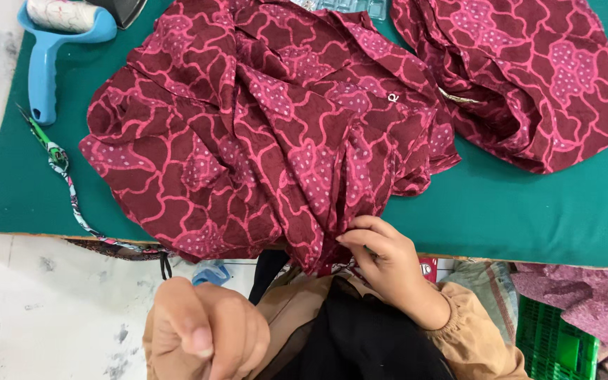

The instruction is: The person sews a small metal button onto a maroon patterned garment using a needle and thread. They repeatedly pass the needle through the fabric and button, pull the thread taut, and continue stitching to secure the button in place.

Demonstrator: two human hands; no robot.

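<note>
A maroon garment with a pink batik pattern (262, 134) lies crumpled on the green table cover (515, 211), a small metal button (393, 98) on it. My right hand (385, 262) pinches the garment's lower edge where it hangs over the table's front edge. My left hand (205, 336) is raised close to the camera at lower left, fingers curled into a fist with thumb and fingertips pressed together. Nothing shows in it. It is apart from the cloth.
A second piece of the same maroon fabric (529, 77) lies at the back right. A blue lint roller (54, 35) and small snips on a patterned strap (58, 158) sit at the left. A green plastic crate (557, 345) stands on the floor at lower right.
</note>
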